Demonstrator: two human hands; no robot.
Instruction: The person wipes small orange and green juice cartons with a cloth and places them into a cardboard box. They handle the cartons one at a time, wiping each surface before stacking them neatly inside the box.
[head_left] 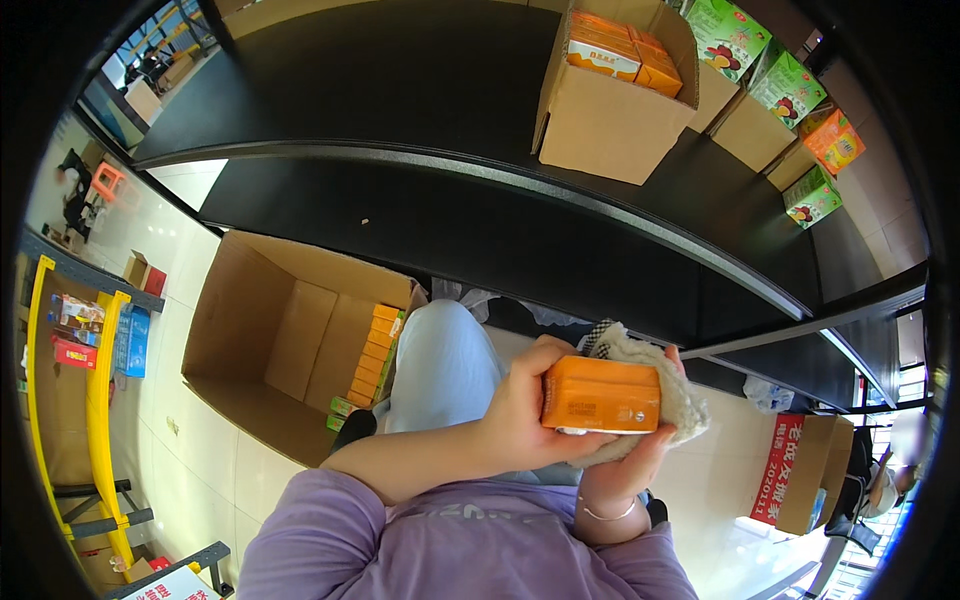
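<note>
An orange drink carton [602,392] lies level in front of my chest. My left hand [518,405] is closed round its left end, thumb side up. Against its right end and far side presses a fluffy off-white cloth [684,405] with a black-and-white checked edge. My right hand [640,462] is wrapped round that cloth; most of its fingers are hidden behind it. On the floor to my left stands a large open cardboard box [240,330]. Several small orange cartons [375,350] sit in a row along its right side, with green ones near its lower corner.
Ahead is a black shelf unit [400,90]. Its upper board bears a cardboard box [610,125] of orange cartons, and green cartons [790,85] stand to the right. A box with a red side [775,470] is on the floor at right, a yellow-framed rack [105,400] at left.
</note>
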